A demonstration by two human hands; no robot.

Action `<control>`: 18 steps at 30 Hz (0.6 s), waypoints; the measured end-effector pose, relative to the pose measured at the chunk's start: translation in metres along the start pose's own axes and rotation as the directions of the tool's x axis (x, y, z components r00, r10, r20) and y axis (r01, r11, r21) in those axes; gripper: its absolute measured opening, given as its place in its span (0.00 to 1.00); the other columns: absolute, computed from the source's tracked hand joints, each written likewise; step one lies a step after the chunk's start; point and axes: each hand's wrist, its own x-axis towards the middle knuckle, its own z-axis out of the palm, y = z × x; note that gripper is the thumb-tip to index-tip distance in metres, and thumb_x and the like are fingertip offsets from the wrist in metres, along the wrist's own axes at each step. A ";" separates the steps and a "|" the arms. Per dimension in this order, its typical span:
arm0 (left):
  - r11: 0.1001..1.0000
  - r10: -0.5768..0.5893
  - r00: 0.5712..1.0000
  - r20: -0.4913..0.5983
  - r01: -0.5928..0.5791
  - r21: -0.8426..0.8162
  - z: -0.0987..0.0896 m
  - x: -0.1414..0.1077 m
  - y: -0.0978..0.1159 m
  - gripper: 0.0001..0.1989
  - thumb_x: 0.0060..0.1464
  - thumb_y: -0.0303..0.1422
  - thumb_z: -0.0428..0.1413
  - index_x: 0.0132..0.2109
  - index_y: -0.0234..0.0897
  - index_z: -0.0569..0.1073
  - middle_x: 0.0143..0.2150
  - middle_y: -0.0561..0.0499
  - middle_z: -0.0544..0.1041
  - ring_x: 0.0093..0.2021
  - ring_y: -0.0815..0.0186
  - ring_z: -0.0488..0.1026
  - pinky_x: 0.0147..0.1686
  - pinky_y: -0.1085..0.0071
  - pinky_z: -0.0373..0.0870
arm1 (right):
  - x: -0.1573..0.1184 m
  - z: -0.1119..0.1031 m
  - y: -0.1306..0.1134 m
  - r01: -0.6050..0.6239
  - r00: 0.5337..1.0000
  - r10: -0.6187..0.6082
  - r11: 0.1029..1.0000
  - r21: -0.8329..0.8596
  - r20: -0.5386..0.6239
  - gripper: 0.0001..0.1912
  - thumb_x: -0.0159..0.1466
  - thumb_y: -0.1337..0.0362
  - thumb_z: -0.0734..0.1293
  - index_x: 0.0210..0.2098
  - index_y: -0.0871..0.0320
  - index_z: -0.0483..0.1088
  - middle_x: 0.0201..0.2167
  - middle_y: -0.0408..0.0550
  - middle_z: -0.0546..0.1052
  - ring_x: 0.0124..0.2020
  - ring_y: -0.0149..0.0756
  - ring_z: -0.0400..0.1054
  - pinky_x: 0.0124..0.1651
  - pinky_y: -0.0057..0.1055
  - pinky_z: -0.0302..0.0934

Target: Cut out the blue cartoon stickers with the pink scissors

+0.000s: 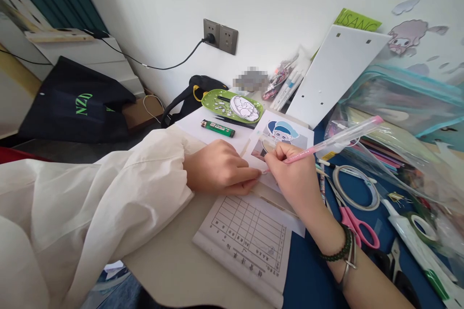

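While the right hand (294, 174) pinches a pen (339, 139), the left (221, 169) curls over paper's edge (253, 158).

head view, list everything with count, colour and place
pen: 1, pink, in right hand
picture sheet: 1, white, under pen
printed form: 1, white, foreground
tray: 1, green, near wall
cutout: 1, white, on tray
lighter: 1, green, by tray
scissors: 2, pink and black, right
tape rolls: 2, pale and green, right
tube: 1, white and green, right
pouch: 1, clear and blue, right
panel: 1, white, back right
card: 1, green, on panel
sheep picture: 1, pinkish, wall, right
socket plates: 2, grey, on wall
plug: 1, black, left plate
tote: 1, navy, left
smaller items: too jumbled to count, mixed, right
sleeve: 1, white, left arm
bead bracelet: 1, green, right wrist
left hand: 1, on picture sheet
right hand: 1, holding pen
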 end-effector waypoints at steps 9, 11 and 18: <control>1.000 0.006 1.000 0.002 -0.006 0.000 0.001 -0.001 -0.001 0.11 0.60 0.30 0.48 0.34 0.37 0.74 0.16 0.57 0.69 0.14 0.72 0.62 0.15 0.71 0.53 | 0.000 0.000 -0.001 -0.017 1.000 0.017 1.000 0.007 0.007 0.17 0.49 0.74 0.60 0.12 0.55 0.48 0.11 0.33 0.52 0.16 0.26 0.47 0.19 0.24 0.46; 1.000 0.007 1.000 0.000 -0.007 0.002 0.001 -0.001 -0.001 0.11 0.60 0.30 0.47 0.35 0.37 0.74 0.16 0.57 0.69 0.14 0.72 0.62 0.15 0.71 0.53 | 0.000 0.000 -0.001 -0.020 1.000 0.020 1.000 0.013 0.007 0.17 0.49 0.73 0.61 0.12 0.55 0.48 0.11 0.33 0.53 0.16 0.26 0.47 0.19 0.24 0.46; 1.000 0.008 1.000 -0.003 -0.008 0.004 0.001 -0.001 0.000 0.10 0.60 0.30 0.48 0.35 0.37 0.74 0.16 0.58 0.69 0.14 0.72 0.63 0.15 0.71 0.53 | -0.002 -0.001 -0.002 -0.050 0.999 0.049 0.998 0.048 0.009 0.16 0.48 0.74 0.61 0.12 0.55 0.49 0.11 0.33 0.54 0.17 0.26 0.47 0.20 0.25 0.48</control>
